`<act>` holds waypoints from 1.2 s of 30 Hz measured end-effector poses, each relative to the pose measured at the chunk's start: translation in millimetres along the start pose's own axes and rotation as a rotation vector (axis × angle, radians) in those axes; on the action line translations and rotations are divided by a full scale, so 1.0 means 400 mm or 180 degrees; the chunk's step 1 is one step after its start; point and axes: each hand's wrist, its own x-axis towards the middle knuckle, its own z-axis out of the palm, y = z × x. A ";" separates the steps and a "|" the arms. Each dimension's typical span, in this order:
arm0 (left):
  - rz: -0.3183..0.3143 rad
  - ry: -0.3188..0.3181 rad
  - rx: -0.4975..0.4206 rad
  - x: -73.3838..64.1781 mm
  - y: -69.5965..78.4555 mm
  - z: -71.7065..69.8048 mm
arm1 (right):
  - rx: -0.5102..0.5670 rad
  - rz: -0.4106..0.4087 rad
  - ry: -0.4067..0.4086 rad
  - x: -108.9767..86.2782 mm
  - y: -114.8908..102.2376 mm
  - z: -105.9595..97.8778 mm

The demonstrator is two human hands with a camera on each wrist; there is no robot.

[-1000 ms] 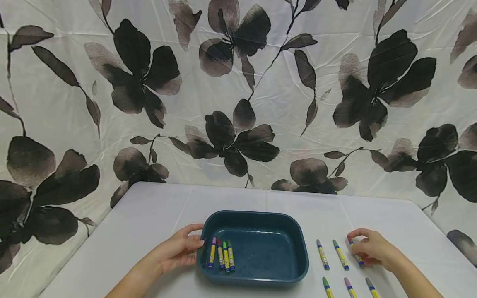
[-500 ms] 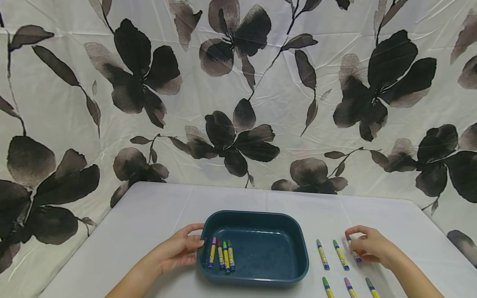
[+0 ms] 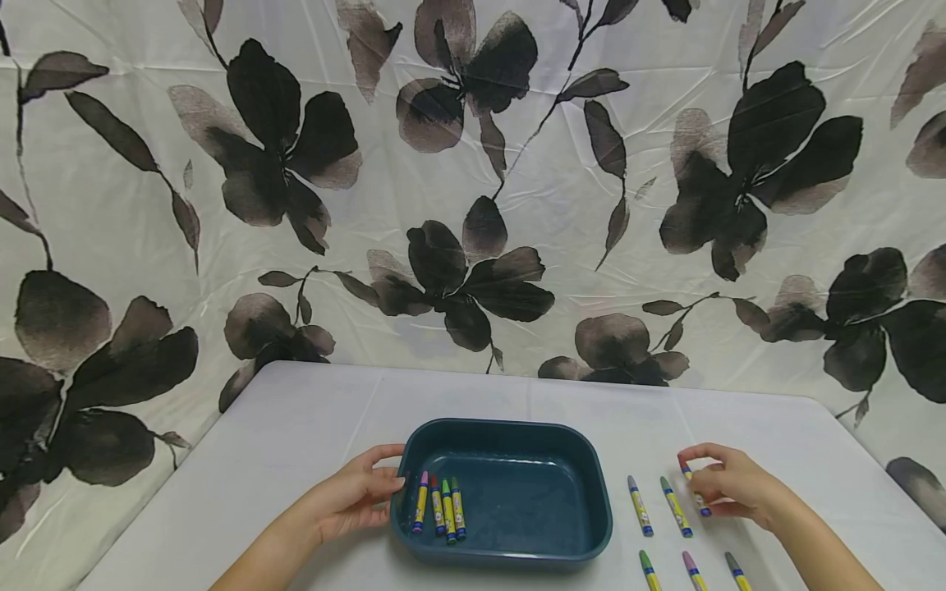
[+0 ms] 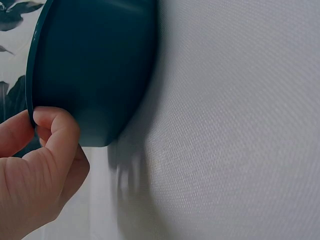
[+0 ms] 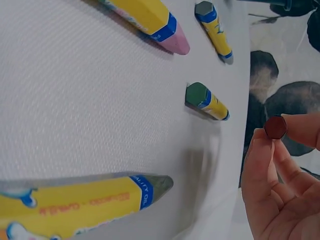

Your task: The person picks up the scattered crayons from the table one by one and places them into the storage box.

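In the head view my left hand (image 3: 358, 490) pinches the left rim of a dark teal rectangular tray (image 3: 510, 556); thumb and fingertips grip that rim in the left wrist view too. Several crayons (image 3: 448, 513) lie side by side at the tray's left end. My right hand (image 3: 742, 486) pinches a red oil pastel crayon (image 3: 703, 510) in a yellow and blue wrapper. Seen end-on in the right wrist view, the crayon's dark red end (image 5: 275, 128) sits between thumb and fingers. The fingers hide its middle in the head view.
Left of the right hand lie a grey-blue crayon (image 3: 640, 506) and a green one (image 3: 676, 506). A front row holds a bright green crayon (image 3: 649, 570), a pink one (image 3: 694, 570) and a grey-green one (image 3: 737, 571). Floral cloth (image 3: 562, 205) hangs behind the white table (image 3: 318, 402).
My right hand has moved a little left and away from me with the red crayon, toward the green one. The left hand and tray stay put.
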 end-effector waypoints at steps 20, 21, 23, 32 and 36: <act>0.0028 -0.0011 0.0018 0.000 -0.005 -0.003 | 0.0277 -0.0148 -0.0234 -0.016 -0.032 0.019; 0.0024 -0.0007 0.0018 0.001 -0.005 -0.003 | 0.0284 -0.0162 -0.0246 -0.016 -0.033 0.021; 0.0016 -0.0004 0.0014 0.002 -0.006 -0.004 | 0.0287 -0.0179 -0.0259 -0.017 -0.036 0.023; -0.0012 0.0019 0.0002 0.002 -0.005 -0.001 | 0.0305 -0.0211 -0.0338 -0.023 -0.048 0.030; -0.0014 0.0027 0.0000 0.000 -0.003 0.001 | 0.0317 -0.0229 -0.0361 -0.024 -0.055 0.034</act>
